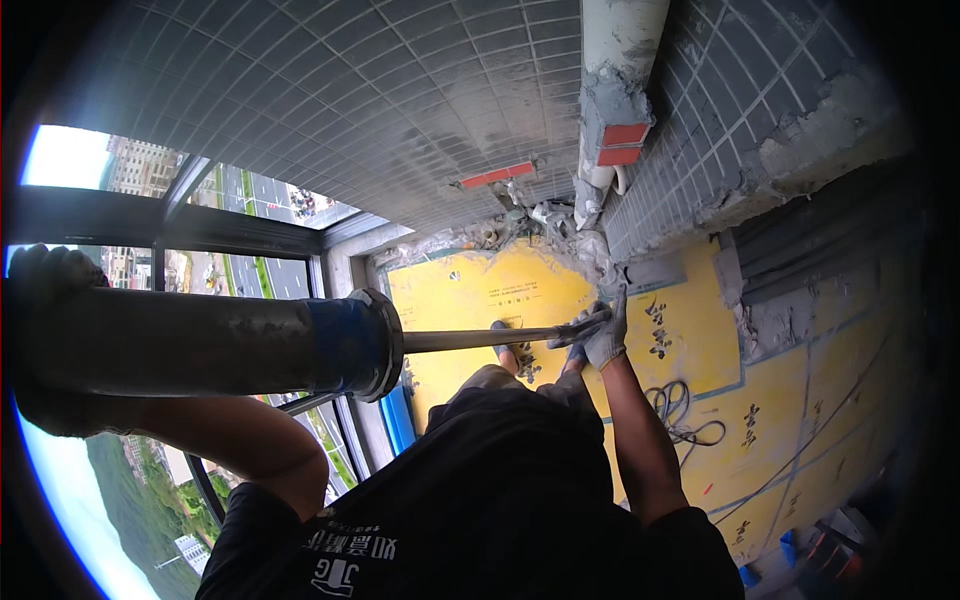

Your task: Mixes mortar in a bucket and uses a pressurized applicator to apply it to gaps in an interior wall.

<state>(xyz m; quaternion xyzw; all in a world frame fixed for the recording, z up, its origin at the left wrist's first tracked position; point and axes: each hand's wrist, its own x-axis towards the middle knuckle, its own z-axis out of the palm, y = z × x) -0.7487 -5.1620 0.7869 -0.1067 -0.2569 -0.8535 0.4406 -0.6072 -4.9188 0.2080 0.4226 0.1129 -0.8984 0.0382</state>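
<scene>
A thick dark-grey tube (pixel 220 342) lies across the left half, with blue tape (pixel 345 343) and a flared collar (pixel 378 345) at its right end. A thin metal rod (pixel 470 340) runs out of that collar to the right. My left hand (pixel 50 275), in a dark glove, wraps round the tube's far left end, its fingers showing over the top. My right hand (pixel 606 340), in a light-grey glove, closes on the rod's outer end. Whatever lies beyond the tube's left end is out of sight.
Yellow printed protective sheets (pixel 440 285) cover the floor under my feet. Rubble (pixel 560 222) lies by a white pipe (pixel 615 40) in the tiled wall corner (pixel 430 90). Windows (pixel 260 280) high above a road stand at left. A coiled cable (pixel 685 415) lies at right.
</scene>
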